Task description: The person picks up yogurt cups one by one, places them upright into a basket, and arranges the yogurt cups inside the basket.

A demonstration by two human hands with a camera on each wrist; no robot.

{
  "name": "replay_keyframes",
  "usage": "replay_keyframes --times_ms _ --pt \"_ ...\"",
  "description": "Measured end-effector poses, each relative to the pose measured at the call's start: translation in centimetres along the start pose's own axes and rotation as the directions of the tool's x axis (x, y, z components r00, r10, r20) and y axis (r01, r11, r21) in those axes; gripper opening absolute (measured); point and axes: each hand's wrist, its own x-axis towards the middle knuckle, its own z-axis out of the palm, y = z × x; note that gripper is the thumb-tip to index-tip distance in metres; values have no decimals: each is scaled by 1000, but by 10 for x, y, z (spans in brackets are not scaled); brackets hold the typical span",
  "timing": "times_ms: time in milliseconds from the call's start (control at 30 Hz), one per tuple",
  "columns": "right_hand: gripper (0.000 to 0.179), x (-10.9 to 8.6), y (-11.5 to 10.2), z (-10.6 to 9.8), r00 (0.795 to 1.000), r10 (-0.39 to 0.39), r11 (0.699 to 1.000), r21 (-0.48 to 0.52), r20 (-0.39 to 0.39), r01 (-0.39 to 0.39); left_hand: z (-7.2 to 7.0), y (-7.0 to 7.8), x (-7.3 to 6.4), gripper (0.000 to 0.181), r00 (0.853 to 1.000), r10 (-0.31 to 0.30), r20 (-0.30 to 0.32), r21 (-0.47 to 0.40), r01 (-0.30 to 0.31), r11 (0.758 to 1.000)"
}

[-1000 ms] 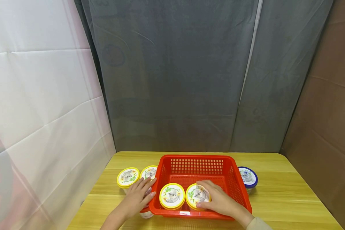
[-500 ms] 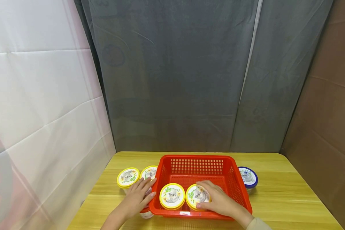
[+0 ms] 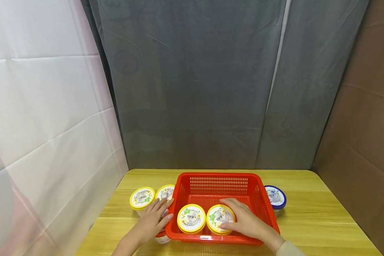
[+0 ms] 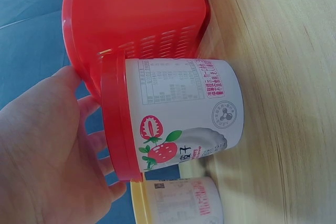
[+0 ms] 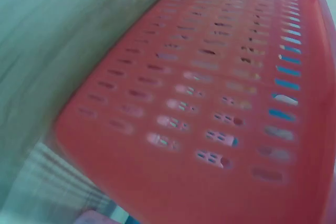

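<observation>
Looks like a small curtained-off booth, centred on a single wood-grain table (image 3: pixel 323 213) with rounded far corners. Closed off behind the far edge by dark grey cloth (image 3: pixel 192 89), with a pale strip slanting down it. Walled along the left edge by creased white cloth (image 3: pixel 51 106), faintly printed in pink and grey, and along the right edge by brown cloth (image 3: pixel 358 124). Lent a light touch of home or shop by a red plastic basket (image 3: pixel 219 174) and lidded, printed tubs (image 3: pixel 191 219) between those two edges. Impossible to tell the kind of building around it.
</observation>
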Motion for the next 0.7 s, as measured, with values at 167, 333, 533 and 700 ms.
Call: replay_keyframes --times_ms 167,333,533,700 --pt "81 -2 -1 -11 999 34 999 -30 -42 -36 0 0 0 57 1000 -2 8 -2 2 1000" --pt "81 -5 1 -24 993 45 998 -48 -105 -50 1 -1 1 58 1000 -15 18 -5 15 1000" --pt "82 -11 10 -41 988 36 997 -56 -153 -45 2 -3 1 58 1000 -9 12 -4 9 1000" --pt "85 -17 19 -52 982 23 997 -73 -185 -38 3 -4 0 57 1000 2 0 -3 -2 1000"
